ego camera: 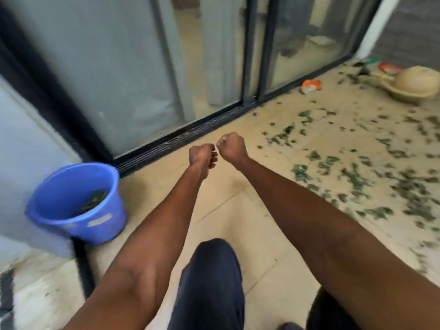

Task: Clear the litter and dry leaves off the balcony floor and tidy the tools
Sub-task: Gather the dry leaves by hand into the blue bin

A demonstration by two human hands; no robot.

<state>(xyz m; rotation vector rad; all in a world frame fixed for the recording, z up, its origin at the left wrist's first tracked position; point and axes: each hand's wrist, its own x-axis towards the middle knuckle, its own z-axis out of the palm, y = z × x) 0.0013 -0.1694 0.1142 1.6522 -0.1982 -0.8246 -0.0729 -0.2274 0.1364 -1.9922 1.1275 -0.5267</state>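
Both arms reached forward over the tiled balcony floor point(238, 210), the two fists close together near the middle of the view; the left hand point(202, 156) had its fingers curled under, and the right hand point(232, 146) was balled just beside it, the knuckles almost touching; whether either fist held anything could not be told through the blur. A blue bucket point(78, 206) stood on the near left by the wall, tilted toward the camera, with a dark clump of leaves in its bottom. Green leaf litter point(357, 172) lay scattered across the right half of the floor, thickest at the right edge, well apart from the bucket. An orange-and-white wrapper point(310, 85) lay against the track of the sliding glass door point(142, 67) at the far side; a beige upturned pot point(414, 84) sat in the far right corner, with a green-handled tool point(367, 63) and a red-rimmed object point(390, 67) just beyond it. A knee in dark trousers point(212, 282) showed at the near edge.
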